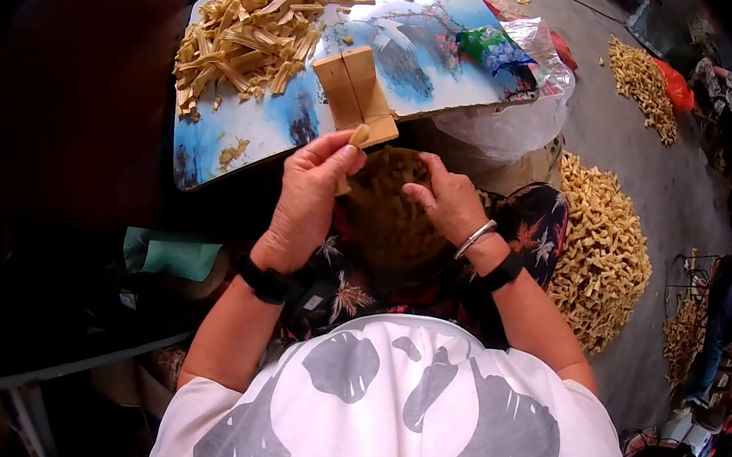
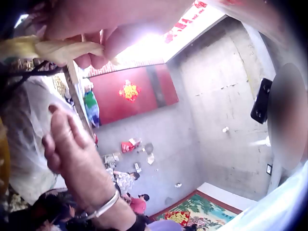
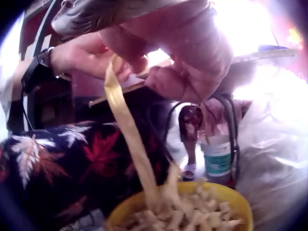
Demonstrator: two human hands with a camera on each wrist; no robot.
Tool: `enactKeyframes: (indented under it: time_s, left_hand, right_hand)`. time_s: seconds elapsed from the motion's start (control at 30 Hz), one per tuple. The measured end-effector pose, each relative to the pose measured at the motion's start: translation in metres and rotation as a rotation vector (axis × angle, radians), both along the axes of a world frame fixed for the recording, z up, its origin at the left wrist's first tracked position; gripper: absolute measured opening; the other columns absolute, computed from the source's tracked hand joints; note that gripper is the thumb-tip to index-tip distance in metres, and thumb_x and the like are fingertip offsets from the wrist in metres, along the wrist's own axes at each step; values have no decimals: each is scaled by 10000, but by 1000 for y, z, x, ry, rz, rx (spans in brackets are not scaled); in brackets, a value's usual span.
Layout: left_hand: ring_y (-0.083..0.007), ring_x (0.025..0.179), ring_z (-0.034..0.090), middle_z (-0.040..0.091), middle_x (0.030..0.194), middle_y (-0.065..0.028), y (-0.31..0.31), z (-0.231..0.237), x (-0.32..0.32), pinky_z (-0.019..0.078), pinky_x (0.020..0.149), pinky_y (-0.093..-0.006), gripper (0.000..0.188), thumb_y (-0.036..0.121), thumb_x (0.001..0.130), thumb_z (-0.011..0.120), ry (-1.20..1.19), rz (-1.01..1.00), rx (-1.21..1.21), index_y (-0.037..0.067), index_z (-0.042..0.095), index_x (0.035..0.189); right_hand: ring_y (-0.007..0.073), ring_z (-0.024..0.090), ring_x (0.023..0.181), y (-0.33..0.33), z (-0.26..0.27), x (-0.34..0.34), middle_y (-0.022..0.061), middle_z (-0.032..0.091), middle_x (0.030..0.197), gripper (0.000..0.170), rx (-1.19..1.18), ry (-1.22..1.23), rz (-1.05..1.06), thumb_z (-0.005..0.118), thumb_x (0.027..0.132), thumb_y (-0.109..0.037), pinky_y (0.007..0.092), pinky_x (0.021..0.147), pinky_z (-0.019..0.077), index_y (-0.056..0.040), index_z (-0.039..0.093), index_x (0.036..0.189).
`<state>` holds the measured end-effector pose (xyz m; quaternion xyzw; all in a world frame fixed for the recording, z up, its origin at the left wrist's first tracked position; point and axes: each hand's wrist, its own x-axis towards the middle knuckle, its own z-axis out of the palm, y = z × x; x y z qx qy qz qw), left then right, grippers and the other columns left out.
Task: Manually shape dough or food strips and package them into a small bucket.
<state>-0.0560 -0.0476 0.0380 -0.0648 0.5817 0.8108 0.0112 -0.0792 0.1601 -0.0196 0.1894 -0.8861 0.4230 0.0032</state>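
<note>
My left hand [image 1: 308,194] pinches a pale yellow, flat strip [image 1: 359,136] that looks like dried bean curd skin. In the right wrist view the strip [image 3: 126,120] hangs from those fingers down to a yellow basin [image 3: 243,204] holding short knotted pieces [image 3: 185,214]. Across from it, my right hand [image 1: 456,205] hovers over the basin with thumb and fingers loosely bent and apart, nothing visible between them. An L-shaped wooden board [image 1: 353,90] stands at the table edge, just beyond the left fingertips.
A heap of long strips [image 1: 258,28] covers the left of the painted table [image 1: 305,130]. A green packet [image 1: 495,50] and a clear plastic bag [image 1: 527,111] are at its right. Large piles of knotted pieces [image 1: 600,257] lie on the floor at right.
</note>
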Motion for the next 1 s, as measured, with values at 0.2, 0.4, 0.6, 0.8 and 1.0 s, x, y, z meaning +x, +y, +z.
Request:
enactKeyframes:
  time_s: [0.2,0.4,0.6,0.8,1.0]
  left_hand:
    - [-105,864,623,685,969,-21,44,-27,30,495,831,-225,157,-15,869,636,266,-15,-344,-21,655,1025]
    - [-124,845,625,637,913,-53,19,-48,62,530,751,-251,226,239,979,590,-352,-85,-333,23,644,1015]
    - [-138,742,637,661,872,-57,25,-63,65,535,706,-270,265,237,969,600,-465,-176,107,-9,635,1061]
    - [-331,866,681,717,880,-137,27,-43,61,540,741,-369,248,115,846,637,194,-622,-1177,18,637,1074]
    - [-343,764,637,596,892,-137,27,-19,76,526,661,-408,335,-16,767,627,458,-295,-1398,68,604,1090]
  right_hand:
    - [237,611,810,-29,13,34,132,603,922,335,-479,-160,-88,578,963,-323,337,726,488,-26,659,1097]
    - [288,651,777,-17,14,57,142,639,894,186,-598,-223,-132,565,966,-164,342,676,506,-12,665,925]
    - [348,634,800,-14,8,101,168,630,856,126,-424,25,209,588,935,-141,381,697,521,-18,614,931]
    - [333,648,944,-8,22,98,159,656,999,79,-163,360,130,613,867,-50,391,808,524,-32,632,941]
    - [208,682,659,-23,24,89,117,639,809,233,-467,-336,-133,523,999,-213,284,485,543,8,590,967]
